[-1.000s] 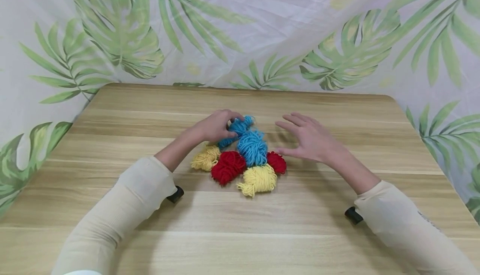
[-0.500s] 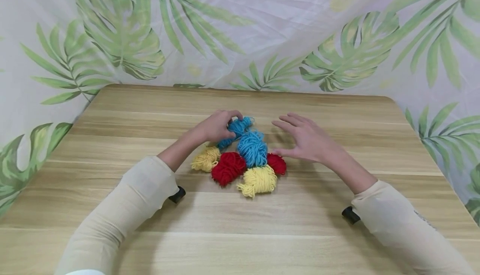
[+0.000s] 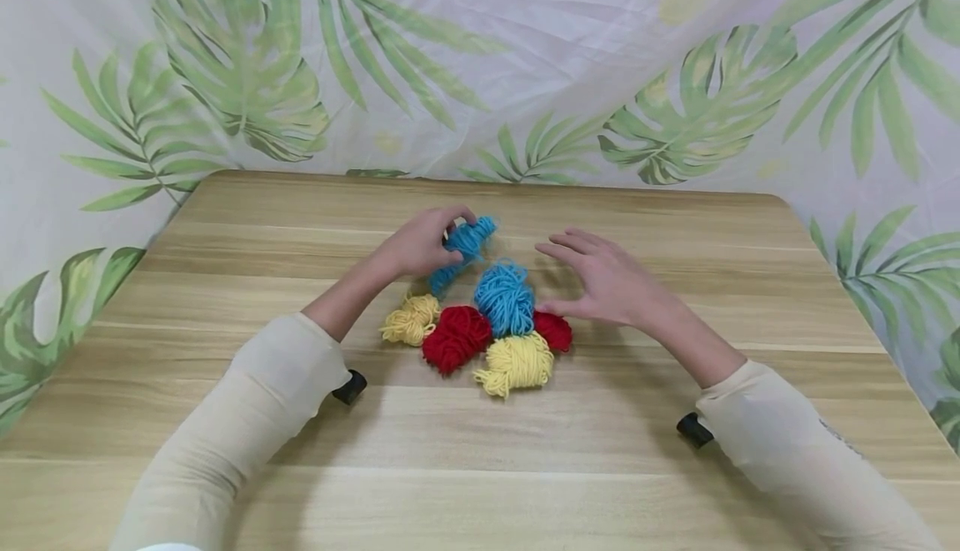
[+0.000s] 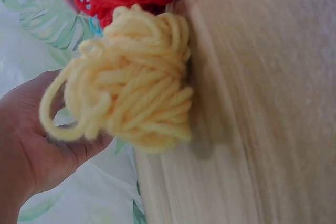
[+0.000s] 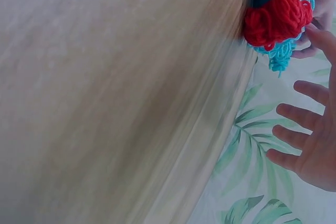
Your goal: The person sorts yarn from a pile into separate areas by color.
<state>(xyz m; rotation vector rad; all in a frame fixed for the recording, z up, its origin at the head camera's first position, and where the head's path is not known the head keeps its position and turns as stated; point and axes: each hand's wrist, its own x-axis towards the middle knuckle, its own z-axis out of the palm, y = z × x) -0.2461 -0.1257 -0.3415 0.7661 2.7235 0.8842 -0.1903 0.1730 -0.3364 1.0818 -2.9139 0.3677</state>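
My left hand (image 3: 418,242) grips a long blue bundle of yarn (image 3: 468,239) behind the other yarn, fingers curled over it. A rounder blue yarn ball (image 3: 506,299) lies just in front, apart from that bundle. Around it sit a large red yarn ball (image 3: 457,338), a small red one (image 3: 553,332), a pale yellow ball (image 3: 517,362) and a deeper yellow ball (image 3: 411,320). In the left wrist view the deeper yellow ball (image 4: 136,82) hides part of the left hand. To the right, my right hand (image 3: 609,284) is spread, its thumb tip close to the small red ball; contact is unclear.
The yarn lies on a wood-grain table (image 3: 585,468) with rounded far corners. Behind it hangs a pale cloth (image 3: 570,51) printed with green leaves. Black wrist pieces (image 3: 695,430) stick out beneath both sleeves.
The left hand has moved back and to the left with the blue bundle, opening a gap to the blue ball. My right hand has drifted slightly left. The other balls stay put.
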